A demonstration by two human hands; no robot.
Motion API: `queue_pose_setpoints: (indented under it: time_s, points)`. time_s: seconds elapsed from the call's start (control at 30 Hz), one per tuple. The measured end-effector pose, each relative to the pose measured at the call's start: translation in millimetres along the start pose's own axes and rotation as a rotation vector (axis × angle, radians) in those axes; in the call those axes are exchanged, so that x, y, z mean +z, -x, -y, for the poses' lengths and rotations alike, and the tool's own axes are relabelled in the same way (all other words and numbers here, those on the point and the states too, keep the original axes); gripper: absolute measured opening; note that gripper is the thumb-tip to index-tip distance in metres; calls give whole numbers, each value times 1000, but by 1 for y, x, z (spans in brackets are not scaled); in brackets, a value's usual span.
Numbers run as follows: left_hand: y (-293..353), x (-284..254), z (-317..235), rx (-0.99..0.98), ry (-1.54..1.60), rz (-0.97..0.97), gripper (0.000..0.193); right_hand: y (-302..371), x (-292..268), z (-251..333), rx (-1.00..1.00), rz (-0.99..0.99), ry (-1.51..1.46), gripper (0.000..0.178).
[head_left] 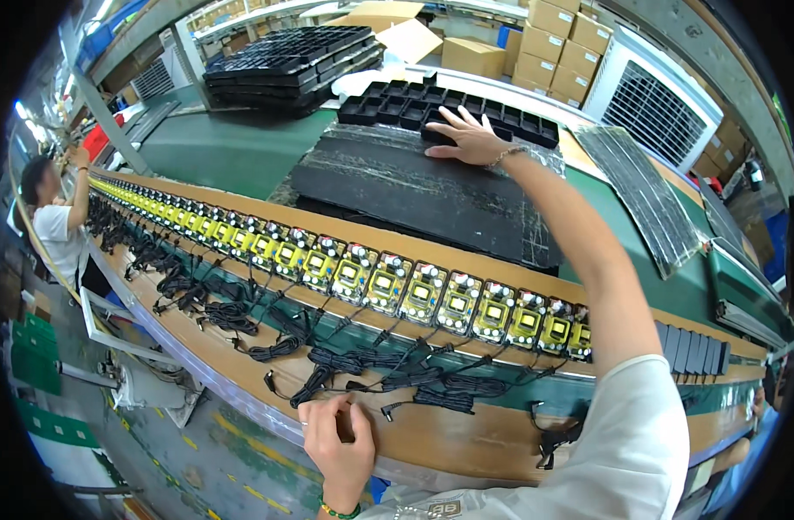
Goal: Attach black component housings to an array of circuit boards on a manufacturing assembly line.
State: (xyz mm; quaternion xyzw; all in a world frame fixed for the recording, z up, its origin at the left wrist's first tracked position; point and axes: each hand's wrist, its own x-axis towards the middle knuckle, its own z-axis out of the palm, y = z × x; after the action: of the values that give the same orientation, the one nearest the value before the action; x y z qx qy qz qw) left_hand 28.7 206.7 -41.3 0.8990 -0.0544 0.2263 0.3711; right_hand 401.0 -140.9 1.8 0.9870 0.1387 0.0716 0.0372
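My right hand (470, 143) reaches far across the bench, fingers spread over the near edge of a black compartment tray (527, 126). Beneath that wrist lies a flat, scuffed black board (414, 186). My left hand (338, 442) rests at the bench's near edge with its fingers curled in; I see nothing held. Just beyond it lie coiled black cables (453, 390) with barrel plugs. A long row of power adapter boards (386, 282), yellow-wrapped in open black cases, runs between my hands, with cables trailing toward me.
Stacked black trays (293, 65) stand at the far left on the green belt (206, 152). Closed black adapters (696, 351) line the right end. A dark scuffed panel (644, 195) lies at the right. Cartons (557, 43) and an air cooler (652, 91) stand behind. Another person (59, 217) works at left.
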Motion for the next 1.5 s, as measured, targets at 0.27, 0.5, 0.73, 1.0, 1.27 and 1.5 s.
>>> queue_pose_setpoints:
  time_s: [0.27, 0.5, 0.73, 1.0, 1.27, 1.5]
  points:
    - [-3, 4, -6, 31, 71, 23, 23, 36, -87, 20, -122, 146, -478, 77]
    - [0, 0, -7, -65, 30, 19, 23, -105, -11, 41, -233, -216, -215, 61]
    - [0, 0, -1, -39, 26, -13, 22, -96, -8, 70, -58, 98, -273, 77]
    - [-2, 1, -10, 23, -68, 0, 19, -82, -78, 82, -350, 172, -377, 74]
    - [2, 0, -4, -65, 22, -71, 14, -119, -14, 106, -331, -76, -497, 66]
    - [-2, 3, -7, -18, -6, -35, 14, -17, -95, 61, -342, 256, -399, 73]
